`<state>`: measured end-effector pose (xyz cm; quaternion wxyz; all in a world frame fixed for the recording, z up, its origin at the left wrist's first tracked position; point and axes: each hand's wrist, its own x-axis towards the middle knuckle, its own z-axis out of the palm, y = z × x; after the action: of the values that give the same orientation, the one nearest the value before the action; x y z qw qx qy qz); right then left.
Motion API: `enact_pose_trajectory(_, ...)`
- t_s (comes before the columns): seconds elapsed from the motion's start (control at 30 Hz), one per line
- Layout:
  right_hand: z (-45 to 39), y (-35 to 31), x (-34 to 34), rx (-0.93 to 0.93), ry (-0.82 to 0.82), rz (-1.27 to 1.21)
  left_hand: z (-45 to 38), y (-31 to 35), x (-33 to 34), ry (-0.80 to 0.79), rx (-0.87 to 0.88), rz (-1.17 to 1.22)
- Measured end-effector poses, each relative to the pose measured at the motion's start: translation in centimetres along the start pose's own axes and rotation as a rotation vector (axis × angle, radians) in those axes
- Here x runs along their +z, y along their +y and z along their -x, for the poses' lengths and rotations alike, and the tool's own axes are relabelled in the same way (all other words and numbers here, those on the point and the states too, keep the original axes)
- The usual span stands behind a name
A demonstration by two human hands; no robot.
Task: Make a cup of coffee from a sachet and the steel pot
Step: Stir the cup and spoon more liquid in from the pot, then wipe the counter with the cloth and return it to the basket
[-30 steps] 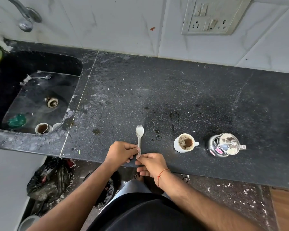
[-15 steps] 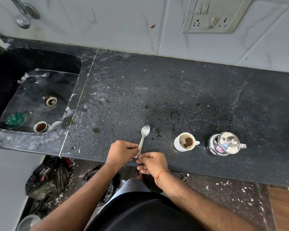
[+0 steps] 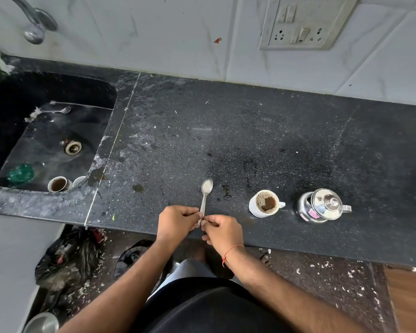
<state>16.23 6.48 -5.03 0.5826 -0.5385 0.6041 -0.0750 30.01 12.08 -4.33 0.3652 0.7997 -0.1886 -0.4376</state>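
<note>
A steel spoon (image 3: 205,193) points away from me over the black counter (image 3: 250,131), its bowl up. My left hand (image 3: 177,221) and my right hand (image 3: 222,230) meet at its handle near the counter's front edge, both pinching it. To the right stands a white cup (image 3: 264,205) holding frothy liquid with a brown lump of coffee powder on top. Beside the cup sits the steel pot (image 3: 321,209) with its lid on. No sachet is visible.
A black sink (image 3: 46,131) lies at the left with a spoon, a green scrubber and used cups inside. A tap (image 3: 35,22) hangs above it. A switch socket (image 3: 300,25) is on the tiled wall. Black rubbish bags (image 3: 67,258) lie on the floor.
The spoon tilted to the right half a second ago and now points nearly straight away again. Both hands stay at its handle. Cup and pot have not moved.
</note>
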Motion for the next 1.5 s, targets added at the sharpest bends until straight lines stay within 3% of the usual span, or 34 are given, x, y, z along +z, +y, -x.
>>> enact_pose_trajectory(0.4, 0.1, -0.2, -0.9, -0.358, 0.006, 0.514, 0.6, -0.3, 0.1, 0.064, 0.083, -0.14)
enact_pose_trajectory(0.67, 0.8, 0.0, -2.6, -0.431, 0.036, 0.481, 0.6, -0.6, 0.0, 0.085, 0.094, -0.094)
enact_pose_trajectory(0.8, 1.7, 0.0, -4.7, -0.519, 0.091, 0.449, 1.1, 0.4, 0.8, 0.103, 0.231, -0.124)
enact_pose_trajectory(0.97, 3.0, -0.8, -9.4, -0.691, 0.195, 0.498, 0.2, 2.3, 3.0, -0.033, 0.563, -0.257)
enact_pose_trajectory(1.1, 2.8, -1.6, -14.2, -0.777, 0.266, 0.613, -0.3, 4.7, 5.8, -0.23, 0.626, -0.319)
enact_pose_trajectory(1.33, 1.3, -2.8, -18.7, -0.59, 0.176, 0.912, -1.4, 7.4, 9.6, -0.369, 0.666, -0.408)
enact_pose_trajectory(1.5, 0.0, -3.1, -19.5, -0.504, 0.101, 1.04, -1.6, 8.2, 10.6, -0.361, 0.692, -0.417)
